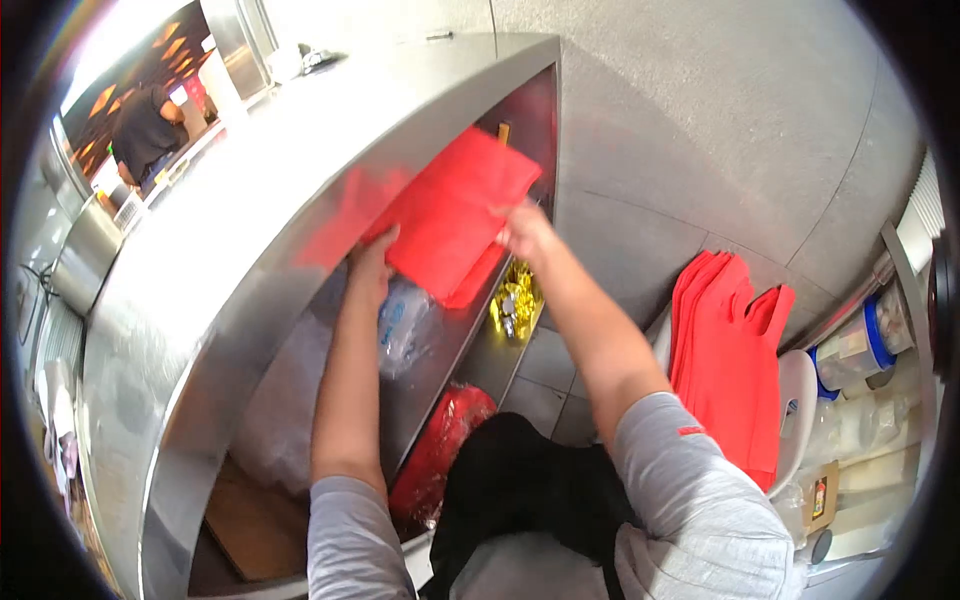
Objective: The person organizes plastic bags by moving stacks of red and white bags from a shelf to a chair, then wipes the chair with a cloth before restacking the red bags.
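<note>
Between my two hands is a flat, folded red fabric bag [455,210], at the opening of the shelf under the steel counter. My left hand [372,262] is closed on its lower left side, with the thumb along the edge and the other fingers mostly hidden. At its right edge my right hand [528,232] pinches the fabric, slightly blurred. More red fabric shows just beneath the bag. A clear plastic package [405,325] with blue print lies on the shelf below my left hand. Crumpled gold foil [516,300] sits below my right hand.
The steel counter [270,150] curves over the shelves. Red material in clear plastic [445,440] lies lower down. Red bags with handles [725,360] are stacked on a white chair [797,410] at right. Blue-lidded containers [850,350] stand beyond. Another person [147,130] is at far left.
</note>
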Demonstrator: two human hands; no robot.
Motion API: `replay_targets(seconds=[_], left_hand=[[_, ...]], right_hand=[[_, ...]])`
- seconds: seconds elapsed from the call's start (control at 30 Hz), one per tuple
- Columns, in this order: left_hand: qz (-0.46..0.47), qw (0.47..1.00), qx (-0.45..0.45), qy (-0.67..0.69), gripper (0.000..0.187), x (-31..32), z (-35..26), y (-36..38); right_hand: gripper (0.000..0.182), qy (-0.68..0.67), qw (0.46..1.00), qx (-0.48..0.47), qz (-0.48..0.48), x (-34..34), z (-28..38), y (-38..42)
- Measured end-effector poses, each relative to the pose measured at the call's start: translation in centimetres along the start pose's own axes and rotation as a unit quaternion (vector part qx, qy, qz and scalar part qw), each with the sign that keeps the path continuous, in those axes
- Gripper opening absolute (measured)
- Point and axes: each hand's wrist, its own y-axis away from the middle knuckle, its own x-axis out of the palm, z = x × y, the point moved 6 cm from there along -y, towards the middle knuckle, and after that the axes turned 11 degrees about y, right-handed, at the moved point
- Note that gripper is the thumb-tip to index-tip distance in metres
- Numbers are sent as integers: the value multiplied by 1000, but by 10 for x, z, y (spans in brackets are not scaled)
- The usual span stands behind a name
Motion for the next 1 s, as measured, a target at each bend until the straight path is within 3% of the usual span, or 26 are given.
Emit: replay_targets(seconds=[0.07, 0.13, 0.2, 0.23, 0.33, 0.43, 0.53, 0.63, 0.73, 0.8, 0.87, 1.0], left_hand=[[-68, 996, -53, -31, 78, -44, 45, -23], [-103, 989, -68, -80, 87, -49, 57, -19], [-132, 985, -58, -90, 95, -34, 56, -3], [-146, 979, -38, -140, 97, -34, 57, -3], [-79, 972, 141, -170, 97, -49, 69, -21], [-60, 917, 210, -334, 78, -49, 72, -31], [-59, 902, 87, -419, 72, -40, 68, -25], [-75, 783, 168, -594, 72, -31, 51, -17], [-50, 673, 127, -727, 83, -21, 40, 5], [-43, 652, 103, -750, 86, -11, 11, 28], [-24, 665, 52, -744, 87, -20, 4, 28], [-7, 704, -29, -710, 84, -67, 35, 21]], right_hand=[[41, 110, 979, 82, -154, -41, -52, -19], [35, 162, 953, 81, -244, -41, -62, 1], [32, 210, 938, 33, -274, -45, -60, -5], [30, 234, 929, 12, -288, -50, -63, -9], [31, 333, 882, -143, -303, -51, -49, -24], [30, 371, 833, -144, -384, -56, -52, -16], [30, 379, 816, -121, -420, -60, -48, -11], [31, 417, 800, -107, -418, -59, -38, -11], [32, 429, 783, -93, -441, -58, -28, -9], [29, 425, 792, -86, -430, -60, -30, -15], [32, 435, 784, -95, -434, -57, -27, -13], [34, 427, 794, -114, -417, -65, -33, -20]])
